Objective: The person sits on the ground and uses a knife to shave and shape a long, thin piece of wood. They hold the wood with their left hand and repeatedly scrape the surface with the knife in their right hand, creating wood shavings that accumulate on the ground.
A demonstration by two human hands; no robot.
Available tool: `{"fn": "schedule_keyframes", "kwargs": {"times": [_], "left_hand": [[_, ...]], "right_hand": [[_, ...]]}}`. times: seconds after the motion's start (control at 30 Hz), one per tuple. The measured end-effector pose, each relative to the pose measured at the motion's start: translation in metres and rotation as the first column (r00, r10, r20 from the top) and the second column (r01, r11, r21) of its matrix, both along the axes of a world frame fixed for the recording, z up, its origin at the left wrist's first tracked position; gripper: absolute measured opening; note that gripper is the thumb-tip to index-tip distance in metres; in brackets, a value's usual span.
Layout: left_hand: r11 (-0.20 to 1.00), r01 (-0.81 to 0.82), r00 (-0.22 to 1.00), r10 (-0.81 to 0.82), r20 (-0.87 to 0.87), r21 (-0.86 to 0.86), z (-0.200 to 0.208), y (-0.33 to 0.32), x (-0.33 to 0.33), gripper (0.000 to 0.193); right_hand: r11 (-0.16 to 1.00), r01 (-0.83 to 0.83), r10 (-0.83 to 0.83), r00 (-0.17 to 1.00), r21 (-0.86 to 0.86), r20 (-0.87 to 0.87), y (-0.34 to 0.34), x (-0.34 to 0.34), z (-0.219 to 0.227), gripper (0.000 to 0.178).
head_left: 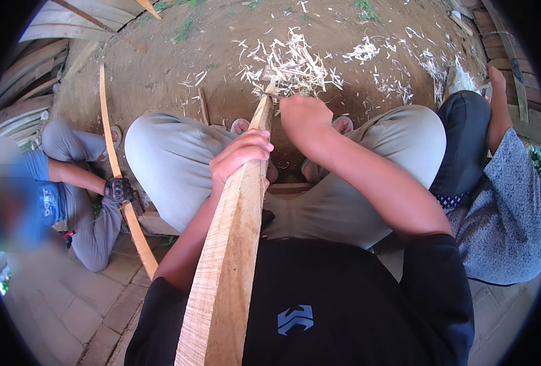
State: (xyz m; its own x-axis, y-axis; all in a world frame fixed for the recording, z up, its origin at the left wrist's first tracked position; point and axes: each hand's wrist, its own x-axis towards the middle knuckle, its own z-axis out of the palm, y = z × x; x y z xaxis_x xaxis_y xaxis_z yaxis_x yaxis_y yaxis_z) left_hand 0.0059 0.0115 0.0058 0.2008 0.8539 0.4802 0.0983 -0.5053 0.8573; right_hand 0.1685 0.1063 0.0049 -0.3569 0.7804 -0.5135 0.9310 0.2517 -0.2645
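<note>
A long squared length of pale wood (224,262) runs from my chest away between my knees, narrowing to a whittled far end. My left hand (241,155) is wrapped round it about midway, fingers over the top. Near the tip, my right hand (306,116) is closed in a fist to the right of the wood. From that fist a knife (274,95) shows only a short dark piece of blade, lying across the narrow end; its handle is hidden in my fingers.
Pale wood shavings (291,64) lie heaped on the dirt ground beyond the tip, with more to the right. At left, another person's gloved hand (118,190) holds a long curved wooden strip (109,131). Someone in patterned cloth (496,213) sits close at right.
</note>
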Motion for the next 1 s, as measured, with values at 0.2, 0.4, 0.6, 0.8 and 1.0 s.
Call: {"fn": "schedule_keyframes", "kwargs": {"times": [0.2, 0.4, 0.6, 0.8, 1.0], "left_hand": [[0.999, 0.004, 1.0, -0.003, -0.03, 0.034, -0.003, 0.004, 0.001, 0.03], [0.998, -0.05, 0.997, 0.052, -0.06, 0.041, 0.001, -0.002, 0.0, 0.031], [0.996, -0.06, 0.994, 0.065, -0.086, 0.062, 0.001, -0.002, -0.002, 0.033], [0.991, -0.137, 0.99, 0.137, -0.023, -0.007, 0.001, -0.006, 0.003, 0.031], [0.988, -0.151, 0.988, 0.15, -0.037, -0.012, -0.002, -0.005, 0.004, 0.032]], "right_hand": [[0.995, 0.098, -0.096, 0.985, 0.0, 0.145, 0.038, 0.004, -0.06, 0.021], [0.989, 0.052, -0.046, 0.998, -0.139, 0.043, 0.052, 0.027, 0.0, 0.026], [0.977, 0.064, -0.075, 0.996, -0.201, -0.046, 0.027, 0.036, 0.022, 0.023], [0.985, 0.134, -0.146, 0.984, -0.113, -0.098, 0.0, 0.024, 0.018, 0.022], [0.989, 0.125, -0.131, 0.989, -0.077, -0.067, -0.015, 0.001, -0.012, 0.02]]}}
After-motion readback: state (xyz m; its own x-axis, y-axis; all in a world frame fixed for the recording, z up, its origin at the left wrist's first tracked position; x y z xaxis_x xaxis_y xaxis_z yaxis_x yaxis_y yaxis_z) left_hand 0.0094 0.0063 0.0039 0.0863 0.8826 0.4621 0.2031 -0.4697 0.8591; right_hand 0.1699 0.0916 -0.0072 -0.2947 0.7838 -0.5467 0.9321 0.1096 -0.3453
